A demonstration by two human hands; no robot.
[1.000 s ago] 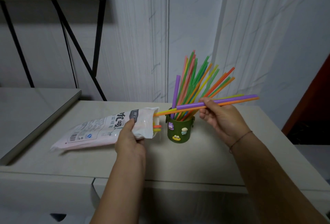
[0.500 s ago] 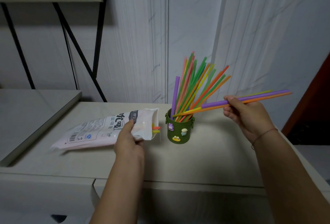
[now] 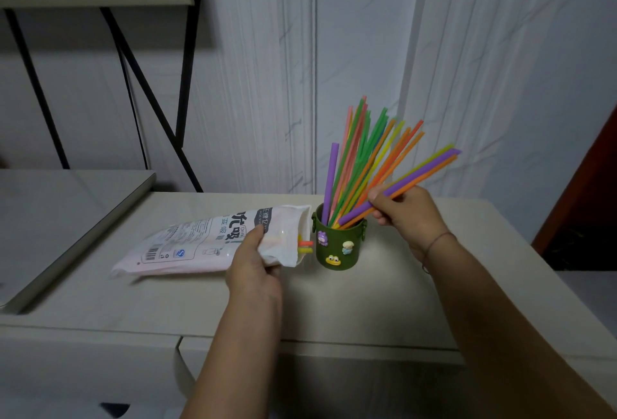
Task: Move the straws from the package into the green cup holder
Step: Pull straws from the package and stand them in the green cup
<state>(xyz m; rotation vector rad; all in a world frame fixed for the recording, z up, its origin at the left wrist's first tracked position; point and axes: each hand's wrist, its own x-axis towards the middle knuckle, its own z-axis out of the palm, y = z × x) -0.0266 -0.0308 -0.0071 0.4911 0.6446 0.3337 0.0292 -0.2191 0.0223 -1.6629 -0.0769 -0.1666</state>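
Cannot see the lower ends of the standing straws (image 3: 354, 164), sunk inside the green cup holder (image 3: 337, 248). Cannot count those left in the package (image 3: 200, 245): only blurred orange and yellow tips (image 3: 304, 246) at its mouth. Cannot read its small print. Cannot see the fingers of the left hand (image 3: 255, 271), tucked beneath the gripped package. Lose a stretch of the held straws (image 3: 424, 173) behind the pinching right hand (image 3: 405, 214). Cannot follow either forearm past the lower edge, nor the table (image 3: 400, 301) past the frame's sides.

The package (image 3: 200, 245) crowds the green cup holder (image 3: 338, 245) from the left; fanned straws (image 3: 360, 164) (leaning right) fill its top; the table (image 3: 367, 311) in front leaves passage.
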